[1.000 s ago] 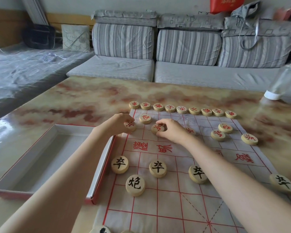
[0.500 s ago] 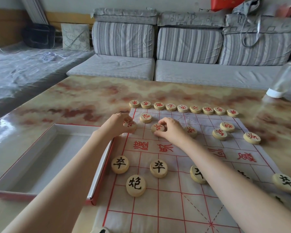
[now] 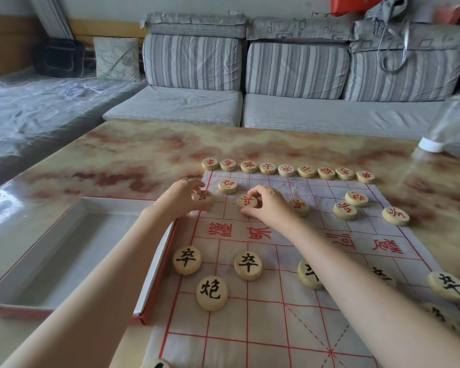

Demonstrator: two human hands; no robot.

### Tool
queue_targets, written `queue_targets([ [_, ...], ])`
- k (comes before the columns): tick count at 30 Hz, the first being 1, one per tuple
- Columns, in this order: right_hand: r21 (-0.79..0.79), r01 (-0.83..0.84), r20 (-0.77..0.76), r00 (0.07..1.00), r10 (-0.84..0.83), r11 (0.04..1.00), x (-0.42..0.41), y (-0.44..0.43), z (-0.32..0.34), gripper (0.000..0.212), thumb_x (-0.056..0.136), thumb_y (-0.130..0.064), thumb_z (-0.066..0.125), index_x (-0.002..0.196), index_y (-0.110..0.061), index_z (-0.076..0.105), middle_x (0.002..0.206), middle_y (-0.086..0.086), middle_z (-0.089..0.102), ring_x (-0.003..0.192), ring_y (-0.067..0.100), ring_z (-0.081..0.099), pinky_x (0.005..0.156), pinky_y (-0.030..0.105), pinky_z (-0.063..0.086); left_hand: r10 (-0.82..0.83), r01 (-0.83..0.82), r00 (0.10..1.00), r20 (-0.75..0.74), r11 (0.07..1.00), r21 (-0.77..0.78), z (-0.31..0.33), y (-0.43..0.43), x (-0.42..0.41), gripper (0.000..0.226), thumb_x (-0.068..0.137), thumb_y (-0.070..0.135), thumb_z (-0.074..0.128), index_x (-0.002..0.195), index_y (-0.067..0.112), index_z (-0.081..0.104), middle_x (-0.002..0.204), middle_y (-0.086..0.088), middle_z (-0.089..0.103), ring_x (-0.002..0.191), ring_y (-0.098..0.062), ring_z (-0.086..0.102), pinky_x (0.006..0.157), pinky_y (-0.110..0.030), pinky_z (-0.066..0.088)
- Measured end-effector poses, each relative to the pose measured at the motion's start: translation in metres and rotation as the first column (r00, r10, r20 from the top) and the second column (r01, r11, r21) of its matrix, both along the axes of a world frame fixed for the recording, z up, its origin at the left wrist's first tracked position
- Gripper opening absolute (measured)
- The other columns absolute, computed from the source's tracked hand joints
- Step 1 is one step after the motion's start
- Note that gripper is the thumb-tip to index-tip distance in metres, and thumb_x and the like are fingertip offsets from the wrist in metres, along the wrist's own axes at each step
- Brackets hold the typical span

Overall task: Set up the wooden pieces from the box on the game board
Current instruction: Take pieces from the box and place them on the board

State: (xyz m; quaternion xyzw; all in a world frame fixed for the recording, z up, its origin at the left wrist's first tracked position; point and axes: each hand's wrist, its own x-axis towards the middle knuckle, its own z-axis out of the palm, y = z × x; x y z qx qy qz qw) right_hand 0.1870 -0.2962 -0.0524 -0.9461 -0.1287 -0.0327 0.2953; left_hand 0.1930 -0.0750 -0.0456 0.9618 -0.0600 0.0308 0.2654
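A white cloth game board (image 3: 284, 309) with red grid lines lies on the marble-patterned table. Round wooden pieces with red characters form a row (image 3: 287, 170) along its far edge, and more stand behind the river line. Black-character pieces (image 3: 211, 292) stand nearer me. My left hand (image 3: 181, 197) pinches a red-character piece (image 3: 203, 197) at the board's left edge. My right hand (image 3: 268, 205) pinches another red-character piece (image 3: 247, 202) a little to the right. The white, red-edged box (image 3: 64, 251) lies open to the left of the board, its inside bare.
A grey striped sofa (image 3: 298, 75) stands behind the table. A clear bottle with a white cap (image 3: 446, 128) lies tilted at the table's far right. A plastic-covered surface (image 3: 32, 112) lies at the far left.
Both hands have stayed on their two red-character pieces with only slight shifts. The view has tilted a little.
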Motion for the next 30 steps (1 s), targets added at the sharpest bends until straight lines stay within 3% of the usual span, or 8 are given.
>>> queue_targets([
  [4,-0.035,-0.030,-0.042,0.999,0.028,0.999,-0.003,-0.001,0.004,0.060,0.078,-0.033,0.071,0.128,-0.013,0.047,0.130,0.002,0.050,0.123,0.018,0.042,0.098,0.028,0.034,0.003,-0.004,0.999,0.043,1.000,0.031,0.009,-0.003,0.000,0.059,0.073,0.030,0.075,0.124,0.010,0.055,0.130,-0.008,0.053,0.120,-0.027,0.046,0.102,-0.033,0.032],
  [10,-0.044,-0.031,-0.011,0.999,0.030,0.999,-0.019,-0.030,0.029,0.053,0.084,-0.035,0.064,0.130,-0.015,0.049,0.135,0.002,0.046,0.127,0.017,0.040,0.102,0.030,0.032,-0.061,0.065,0.991,0.116,0.997,-0.030,0.029,-0.038,-0.013,0.043,0.075,0.022,0.073,0.115,0.014,0.060,0.102,-0.001,0.059,0.098,-0.018,0.056,0.084,-0.022,0.039],
  [12,-0.032,0.008,-0.011,1.000,-0.009,0.999,-0.025,-0.056,0.036,0.045,0.086,-0.029,0.062,0.128,-0.015,0.051,0.134,0.004,0.047,0.125,0.018,0.043,0.098,0.028,0.033,-0.153,0.156,0.982,0.113,0.988,-0.013,0.030,-0.062,-0.018,0.040,0.076,0.020,0.072,0.114,0.015,0.061,0.111,-0.002,0.064,0.102,-0.018,0.059,0.086,-0.021,0.042],
  [17,0.000,0.192,-0.027,0.981,-0.192,0.981,-0.034,-0.129,0.044,0.039,0.086,-0.016,0.062,0.124,-0.014,0.056,0.127,0.007,0.056,0.112,0.018,0.053,0.083,0.020,0.032,-0.299,0.299,0.953,0.052,0.954,0.006,0.026,-0.121,-0.021,0.049,0.080,0.011,0.067,0.127,0.015,0.052,0.129,-0.007,0.057,0.118,-0.018,0.054,0.096,-0.022,0.040],
  [20,-0.009,0.219,-0.110,0.970,-0.219,0.976,-0.039,-0.160,0.043,0.043,0.084,-0.022,0.065,0.126,-0.020,0.054,0.123,0.005,0.059,0.100,0.013,0.053,0.080,0.020,0.034,-0.325,0.324,0.945,0.028,0.946,0.034,0.023,-0.142,-0.017,0.053,0.079,0.010,0.068,0.129,0.014,0.049,0.132,-0.009,0.055,0.121,-0.021,0.053,0.102,-0.029,0.041],
  [24,-0.070,0.198,-0.139,0.969,-0.206,0.978,-0.039,-0.177,0.038,0.049,0.085,-0.023,0.064,0.132,-0.024,0.050,0.129,0.003,0.056,0.117,0.014,0.051,0.082,0.017,0.029,-0.325,0.325,0.946,-0.001,0.946,0.015,0.017,-0.160,-0.008,0.060,0.078,0.014,0.069,0.133,0.014,0.045,0.134,-0.010,0.053,0.124,-0.023,0.050,0.103,-0.033,0.041],
  [29,-0.053,0.173,-0.134,0.975,-0.178,0.984,-0.030,-0.183,0.025,0.050,0.085,-0.021,0.064,0.132,-0.027,0.048,0.131,0.003,0.051,0.073,0.001,0.044,0.081,0.021,0.033,-0.318,0.310,0.947,-0.041,0.941,-0.136,0.008,-0.170,0.002,0.060,0.077,0.015,0.070,0.132,0.014,0.047,0.133,-0.006,0.053,0.122,-0.018,0.051,0.097,-0.025,0.040],
  [30,-0.047,0.168,-0.138,0.975,-0.173,0.985,-0.028,-0.184,0.022,0.051,0.084,-0.022,0.064,0.132,-0.028,0.048,0.134,0.002,0.049,0.073,-0.002,0.045,0.083,0.024,0.036,-0.323,0.313,0.945,-0.049,0.938,-0.152,0.007,-0.171,0.003,0.059,0.078,0.015,0.070,0.132,0.014,0.047,0.134,-0.005,0.053,0.121,-0.018,0.051,0.098,-0.026,0.040],
])
